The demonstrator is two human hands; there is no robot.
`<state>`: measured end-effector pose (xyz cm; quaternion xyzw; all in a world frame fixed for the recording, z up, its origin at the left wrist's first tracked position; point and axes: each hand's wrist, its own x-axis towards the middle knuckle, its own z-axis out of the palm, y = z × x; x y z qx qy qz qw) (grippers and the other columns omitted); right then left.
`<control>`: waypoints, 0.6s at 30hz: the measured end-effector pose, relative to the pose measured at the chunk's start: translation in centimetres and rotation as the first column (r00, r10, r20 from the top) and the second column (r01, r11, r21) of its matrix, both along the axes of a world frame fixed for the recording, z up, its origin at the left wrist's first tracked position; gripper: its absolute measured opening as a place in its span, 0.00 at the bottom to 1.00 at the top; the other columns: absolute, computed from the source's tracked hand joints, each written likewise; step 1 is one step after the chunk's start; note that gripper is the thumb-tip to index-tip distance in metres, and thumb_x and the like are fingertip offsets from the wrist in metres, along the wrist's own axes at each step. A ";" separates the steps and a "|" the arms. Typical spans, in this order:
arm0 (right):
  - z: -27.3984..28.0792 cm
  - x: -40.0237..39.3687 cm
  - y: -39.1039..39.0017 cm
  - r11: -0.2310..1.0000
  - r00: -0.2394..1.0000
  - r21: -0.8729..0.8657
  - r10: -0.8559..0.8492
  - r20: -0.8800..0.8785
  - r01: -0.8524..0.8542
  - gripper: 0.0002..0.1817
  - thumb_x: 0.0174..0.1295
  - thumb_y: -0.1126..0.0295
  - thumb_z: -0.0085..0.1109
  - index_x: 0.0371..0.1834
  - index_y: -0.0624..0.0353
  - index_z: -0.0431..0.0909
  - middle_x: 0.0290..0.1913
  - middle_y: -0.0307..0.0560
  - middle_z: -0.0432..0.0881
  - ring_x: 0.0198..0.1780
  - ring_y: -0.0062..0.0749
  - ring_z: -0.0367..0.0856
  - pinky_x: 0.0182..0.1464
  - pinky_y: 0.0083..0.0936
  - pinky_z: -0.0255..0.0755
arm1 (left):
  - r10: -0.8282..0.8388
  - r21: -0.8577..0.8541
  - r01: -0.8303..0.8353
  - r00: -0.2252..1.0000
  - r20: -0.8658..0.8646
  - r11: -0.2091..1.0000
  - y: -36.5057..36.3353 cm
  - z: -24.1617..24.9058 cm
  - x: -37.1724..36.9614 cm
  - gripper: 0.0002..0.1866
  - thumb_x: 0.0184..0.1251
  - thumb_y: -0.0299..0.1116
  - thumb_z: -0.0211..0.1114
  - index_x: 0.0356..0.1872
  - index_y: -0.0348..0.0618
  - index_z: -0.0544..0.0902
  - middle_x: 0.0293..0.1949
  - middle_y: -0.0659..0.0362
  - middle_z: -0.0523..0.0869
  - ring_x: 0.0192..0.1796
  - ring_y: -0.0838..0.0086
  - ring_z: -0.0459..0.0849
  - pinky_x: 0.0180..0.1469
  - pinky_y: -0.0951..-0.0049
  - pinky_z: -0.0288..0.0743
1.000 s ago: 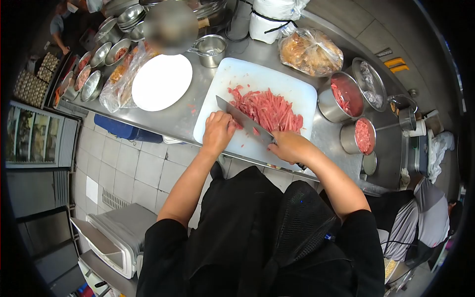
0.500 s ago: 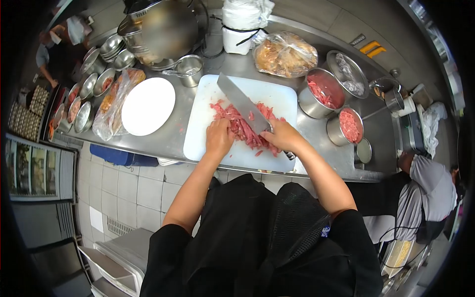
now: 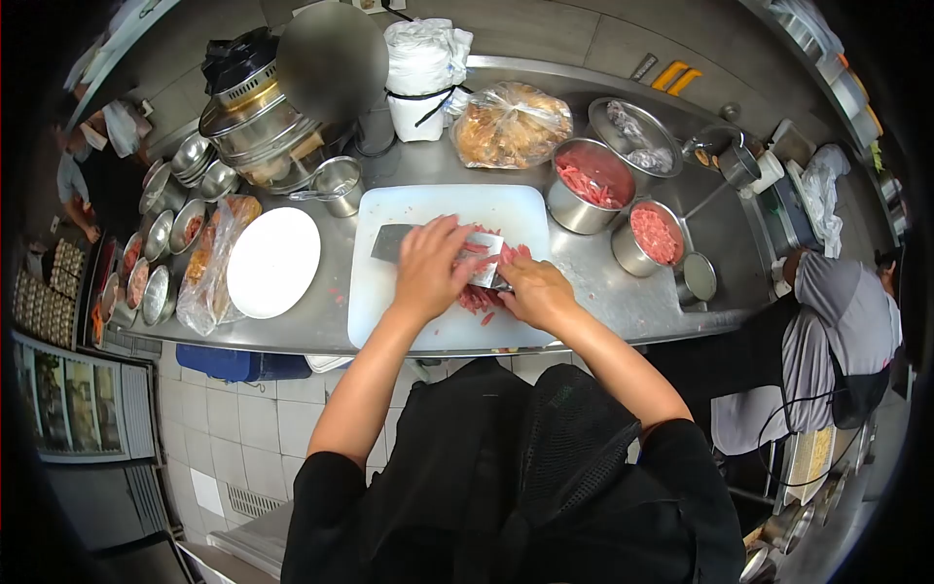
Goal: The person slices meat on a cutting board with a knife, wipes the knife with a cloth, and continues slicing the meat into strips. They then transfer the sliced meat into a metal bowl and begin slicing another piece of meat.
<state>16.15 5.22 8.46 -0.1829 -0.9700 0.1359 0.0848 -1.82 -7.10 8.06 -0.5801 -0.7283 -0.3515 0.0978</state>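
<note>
A white cutting board [image 3: 389, 302] lies on the steel counter, with cut red meat [image 3: 477, 298] near its middle. The wide cleaver [image 3: 391, 242] lies nearly flat over the meat, blade pointing left. My right hand [image 3: 537, 292] is closed around its handle at the right of the meat, with meat strips against the fingers. My left hand [image 3: 428, 265] rests over the blade with its fingers spread; whether the palm touches the metal is hidden.
A white oval plate [image 3: 273, 263] and bagged food [image 3: 207, 263] are left of the board. Pots of meat [image 3: 584, 200] [image 3: 650, 248] stand right, a clear bag of food [image 3: 513, 127] behind. Steel bowls [image 3: 159, 237] fill the far left. A person in grey [image 3: 827, 302] is at the right.
The cleaver has turned from a steep diagonal to nearly level over the meat. My left hand has moved from the meat's left side onto the blade and opened. The view has shifted.
</note>
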 end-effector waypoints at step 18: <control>2.2 10.8 1.7 0.991 0.997 -0.109 -0.076 0.028 0.079 0.18 0.54 0.66 0.67 0.47 0.61 0.81 0.39 0.52 0.83 0.46 0.50 0.84 0.49 0.39 0.76 | 0.189 -0.339 -0.163 0.981 0.042 0.926 3.3 -7.9 -6.3 0.28 0.78 0.45 0.52 0.74 0.45 0.67 0.76 0.52 0.66 0.79 0.61 0.59 0.79 0.46 0.40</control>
